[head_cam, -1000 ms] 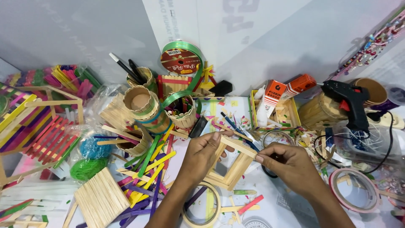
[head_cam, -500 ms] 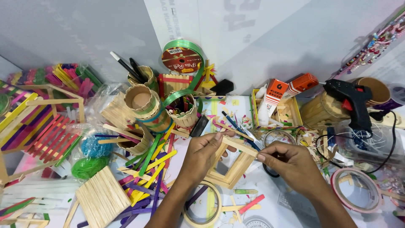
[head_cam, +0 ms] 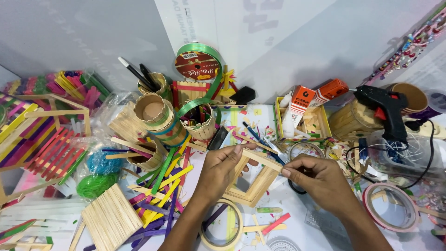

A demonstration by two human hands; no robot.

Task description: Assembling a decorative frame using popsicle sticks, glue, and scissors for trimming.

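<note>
Hands, left hand point(head_cam: 222, 168) and right hand point(head_cam: 315, 179), pinch stick frame point(head_cam: 253, 179) edges (clutter close around).

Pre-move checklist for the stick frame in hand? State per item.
1. Left hand grips the wooden frame: ok.
2. Right hand pinches the frame's top stick at the corner: ok.
3. Frame corners square, no visible gaps: ok.
4. Glue at the joints set: cannot tell.
5. Glue gun parked away from both hands: ok.
6. Loose coloured sticks crowd the table under the frame: not ok.
</note>
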